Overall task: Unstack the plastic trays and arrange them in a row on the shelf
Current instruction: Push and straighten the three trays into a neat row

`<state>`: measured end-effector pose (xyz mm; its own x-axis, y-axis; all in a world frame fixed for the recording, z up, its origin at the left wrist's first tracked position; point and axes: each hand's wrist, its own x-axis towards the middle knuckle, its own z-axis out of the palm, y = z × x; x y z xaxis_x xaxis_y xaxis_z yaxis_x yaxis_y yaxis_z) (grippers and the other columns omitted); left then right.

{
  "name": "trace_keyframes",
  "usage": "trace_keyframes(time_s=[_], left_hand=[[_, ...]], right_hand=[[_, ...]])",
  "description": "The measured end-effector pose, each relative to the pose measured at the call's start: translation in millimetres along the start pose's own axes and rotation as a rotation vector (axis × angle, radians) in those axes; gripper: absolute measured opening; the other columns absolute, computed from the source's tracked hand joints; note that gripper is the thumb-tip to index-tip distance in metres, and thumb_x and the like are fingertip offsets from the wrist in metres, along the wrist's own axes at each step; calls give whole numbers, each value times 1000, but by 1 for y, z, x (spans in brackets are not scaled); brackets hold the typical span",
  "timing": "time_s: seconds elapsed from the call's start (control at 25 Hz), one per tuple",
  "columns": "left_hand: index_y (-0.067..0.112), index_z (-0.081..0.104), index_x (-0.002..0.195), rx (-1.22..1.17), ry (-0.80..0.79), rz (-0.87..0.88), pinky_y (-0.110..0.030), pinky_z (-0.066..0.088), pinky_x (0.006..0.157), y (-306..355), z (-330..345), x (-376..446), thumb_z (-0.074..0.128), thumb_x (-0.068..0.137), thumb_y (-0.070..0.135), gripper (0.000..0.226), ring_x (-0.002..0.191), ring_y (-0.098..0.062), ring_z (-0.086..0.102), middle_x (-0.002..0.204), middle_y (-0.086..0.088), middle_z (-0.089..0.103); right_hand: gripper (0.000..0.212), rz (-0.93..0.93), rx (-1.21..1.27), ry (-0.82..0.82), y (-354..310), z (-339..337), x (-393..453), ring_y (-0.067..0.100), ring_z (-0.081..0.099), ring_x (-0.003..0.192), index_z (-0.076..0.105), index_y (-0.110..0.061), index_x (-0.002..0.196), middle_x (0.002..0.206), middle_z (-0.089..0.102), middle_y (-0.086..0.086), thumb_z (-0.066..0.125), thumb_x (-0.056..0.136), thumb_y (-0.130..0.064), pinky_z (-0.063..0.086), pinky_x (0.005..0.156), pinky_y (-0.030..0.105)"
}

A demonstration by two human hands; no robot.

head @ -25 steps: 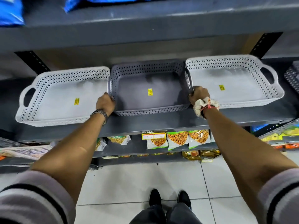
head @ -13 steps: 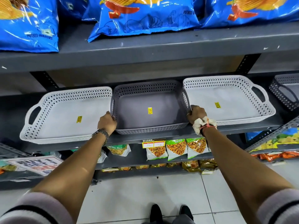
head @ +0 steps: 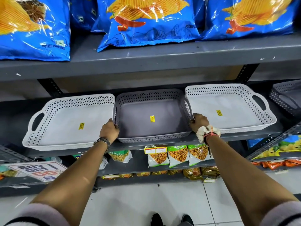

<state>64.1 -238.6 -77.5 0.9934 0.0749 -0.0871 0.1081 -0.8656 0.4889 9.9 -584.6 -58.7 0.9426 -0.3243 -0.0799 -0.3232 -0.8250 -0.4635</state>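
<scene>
- The grey middle tray (head: 151, 103) is gripped at both short ends: the left hand (head: 109, 130) is closed over its left rim, the right hand (head: 199, 121) over its right rim, fingers curled onto the perforated walls.
- A metal bracelet (head: 102, 141) is worn on the left wrist, and a cloth scrunchie with a pink band (head: 207, 132) on the right.
- The held tray is seen flat on the grey shelf (head: 146, 145), its front wall just behind the shelf's front lip.
- Almost no gap is left at either side: the white left tray (head: 53, 128) touches or nearly touches the left end, and the white right tray (head: 241, 123) is pressed close to the right end, its inner handle overlapping the grey rim.
- All three trays are set in one row, each marked with a yellow sticker; the white ones carry outward handles.
- Open room is found above the trays, under the upper shelf (head: 146, 62), and behind them toward the back panel.
- A darker tray (head: 286, 98) is partly visible at the far right of the same shelf, apart from the row.
- Blue chip bags (head: 149, 22) are stacked on the upper shelf.
- Snack packets (head: 177, 155) are ranged on the shelf below, with a price label (head: 155, 149) on the edge and a promotion sign (head: 37, 172) at lower left.
- White floor tiles (head: 138, 203) and dark shoes (head: 156, 220) are seen underneath.
</scene>
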Motion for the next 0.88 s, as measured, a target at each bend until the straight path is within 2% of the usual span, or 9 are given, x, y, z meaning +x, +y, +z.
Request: trace_keyframes(time_s=[0.36, 0.64, 0.88], left_hand=[[1, 48, 93, -49, -1, -3, -38, 41, 68, -4, -3, -2, 42, 90, 17, 18, 88, -44, 59, 96, -29, 64], [7, 43, 84, -82, -12, 13, -35, 36, 65, -7, -3, -2, 42, 90, 17, 12, 80, -40, 56, 91, -28, 63], [7, 44, 85, -75, -12, 22, -34, 37, 65, -9, 0, 1, 44, 89, 15, 9, 74, -34, 51, 89, -26, 62]], right_hand=[[20, -24, 12, 21, 3, 3, -1, 45, 59, 93, 58, 4, 97, 102, 65, 31, 48, 83, -6, 48, 75, 38], [12, -30, -6, 29, 2, 3, -4, 45, 59, 91, 54, 1, 88, 98, 64, 33, 47, 83, -7, 48, 73, 39], [21, -49, -36, 51, 4, 4, -6, 45, 59, 92, 55, 5, 96, 99, 64, 33, 48, 83, -10, 46, 73, 40]])
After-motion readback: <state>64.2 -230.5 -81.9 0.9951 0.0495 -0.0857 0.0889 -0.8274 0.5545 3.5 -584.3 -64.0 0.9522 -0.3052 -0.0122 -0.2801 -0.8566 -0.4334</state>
